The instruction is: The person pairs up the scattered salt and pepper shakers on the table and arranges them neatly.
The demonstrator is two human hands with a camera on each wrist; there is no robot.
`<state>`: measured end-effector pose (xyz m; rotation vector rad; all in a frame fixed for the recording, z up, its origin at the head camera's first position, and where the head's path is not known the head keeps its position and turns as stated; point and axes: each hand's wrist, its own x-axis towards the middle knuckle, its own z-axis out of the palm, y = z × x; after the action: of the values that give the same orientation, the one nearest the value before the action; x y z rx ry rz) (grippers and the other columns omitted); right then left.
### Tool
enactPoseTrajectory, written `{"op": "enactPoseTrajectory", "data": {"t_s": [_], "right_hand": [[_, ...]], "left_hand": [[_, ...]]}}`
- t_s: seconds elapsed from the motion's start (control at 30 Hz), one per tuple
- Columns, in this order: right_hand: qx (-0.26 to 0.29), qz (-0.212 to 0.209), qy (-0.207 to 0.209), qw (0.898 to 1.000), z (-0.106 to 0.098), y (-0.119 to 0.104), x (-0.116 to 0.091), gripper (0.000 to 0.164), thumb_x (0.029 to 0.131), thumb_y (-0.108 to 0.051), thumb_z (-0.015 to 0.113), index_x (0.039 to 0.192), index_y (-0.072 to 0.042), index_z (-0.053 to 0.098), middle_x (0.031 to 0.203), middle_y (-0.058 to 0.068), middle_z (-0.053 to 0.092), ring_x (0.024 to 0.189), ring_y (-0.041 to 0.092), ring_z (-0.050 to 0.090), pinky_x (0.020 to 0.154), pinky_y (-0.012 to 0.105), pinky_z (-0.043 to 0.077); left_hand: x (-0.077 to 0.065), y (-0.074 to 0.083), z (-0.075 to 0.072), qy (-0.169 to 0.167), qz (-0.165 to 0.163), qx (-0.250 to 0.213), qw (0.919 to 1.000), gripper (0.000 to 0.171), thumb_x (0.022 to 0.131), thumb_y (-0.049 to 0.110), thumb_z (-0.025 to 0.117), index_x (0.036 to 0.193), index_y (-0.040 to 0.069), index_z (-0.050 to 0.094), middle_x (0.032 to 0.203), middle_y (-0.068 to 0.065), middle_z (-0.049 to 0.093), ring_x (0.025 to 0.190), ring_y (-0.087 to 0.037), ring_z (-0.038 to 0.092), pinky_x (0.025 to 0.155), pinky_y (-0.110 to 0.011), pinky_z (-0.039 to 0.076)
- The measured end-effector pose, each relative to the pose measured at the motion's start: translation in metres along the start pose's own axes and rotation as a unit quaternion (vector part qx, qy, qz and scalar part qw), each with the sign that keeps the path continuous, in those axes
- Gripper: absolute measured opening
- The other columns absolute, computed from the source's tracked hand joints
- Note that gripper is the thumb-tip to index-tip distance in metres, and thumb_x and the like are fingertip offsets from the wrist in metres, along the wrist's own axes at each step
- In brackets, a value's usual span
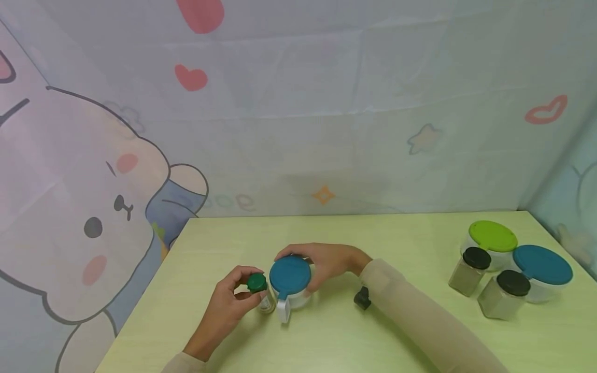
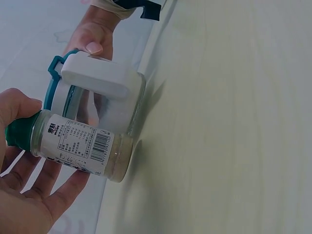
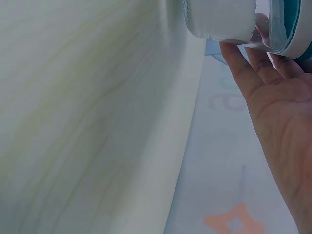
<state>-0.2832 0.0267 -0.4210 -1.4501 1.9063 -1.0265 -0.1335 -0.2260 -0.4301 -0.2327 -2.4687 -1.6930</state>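
Near the middle of the table, my left hand (image 1: 228, 298) pinches a small spice bottle (image 2: 78, 144) by its green cap, thumb on one side and fingers on the other. The bottle is clear glass with a white barcode label and pale contents. Right beside it stands a seasoning jar (image 1: 290, 274) with a blue lid and a white handle towards me. My right hand (image 1: 328, 261) grips this jar from its far right side, fingers curled round it. White contents show through the jar (image 3: 224, 22) in the right wrist view. Whether bottle and jar touch, I cannot tell.
At the table's right stand two black-lidded jars (image 1: 468, 272), a green-lidded container (image 1: 493, 237) and a blue-lidded container (image 1: 543, 267), close together. A black device (image 1: 362, 298) sits at my right wrist. A printed cloth (image 1: 298, 129) hangs behind the table's back edge.
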Motion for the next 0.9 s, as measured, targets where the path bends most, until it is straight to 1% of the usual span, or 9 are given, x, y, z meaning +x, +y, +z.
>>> {"op": "enactPoseTrajectory", "data": {"t_s": [0.23,0.47,0.73,0.9], "right_hand": [[0.006,-0.002,-0.01,1.0,0.001,0.004,0.004,0.082,0.077,-0.02,0.084,0.146,-0.033,0.044,0.144,-0.011,0.051,0.13,0.013,0.05,0.113,0.04,0.041],[0.007,0.002,-0.011,1.0,0.002,0.009,0.006,0.082,0.077,-0.021,0.085,0.146,-0.035,0.043,0.144,-0.013,0.05,0.13,0.012,0.049,0.113,0.04,0.041],[0.009,0.008,-0.009,1.0,0.003,0.009,0.007,0.082,0.078,-0.025,0.085,0.147,-0.036,0.043,0.144,-0.013,0.05,0.131,0.011,0.049,0.114,0.039,0.041],[0.007,0.017,-0.008,1.0,0.002,0.008,0.008,0.083,0.079,-0.027,0.085,0.15,-0.033,0.042,0.146,-0.014,0.049,0.131,0.011,0.049,0.114,0.039,0.041]], "left_hand": [[-0.001,-0.002,0.0,0.004,-0.008,-0.002,1.0,0.038,0.085,0.004,0.081,0.119,0.013,0.066,0.115,-0.006,0.065,0.105,-0.02,0.062,0.084,-0.024,0.059],[-0.003,-0.003,0.0,0.004,-0.012,0.003,0.9999,0.038,0.085,0.005,0.08,0.12,0.013,0.066,0.116,-0.006,0.065,0.106,-0.02,0.062,0.084,-0.025,0.059],[-0.004,-0.006,-0.002,0.004,-0.024,0.005,0.9997,0.039,0.085,0.003,0.08,0.12,0.014,0.066,0.116,-0.003,0.065,0.107,-0.02,0.063,0.084,-0.024,0.058],[-0.004,-0.007,-0.003,0.005,-0.019,0.004,0.9998,0.039,0.085,0.003,0.08,0.12,0.012,0.066,0.116,-0.005,0.064,0.107,-0.021,0.062,0.084,-0.024,0.058]]}}
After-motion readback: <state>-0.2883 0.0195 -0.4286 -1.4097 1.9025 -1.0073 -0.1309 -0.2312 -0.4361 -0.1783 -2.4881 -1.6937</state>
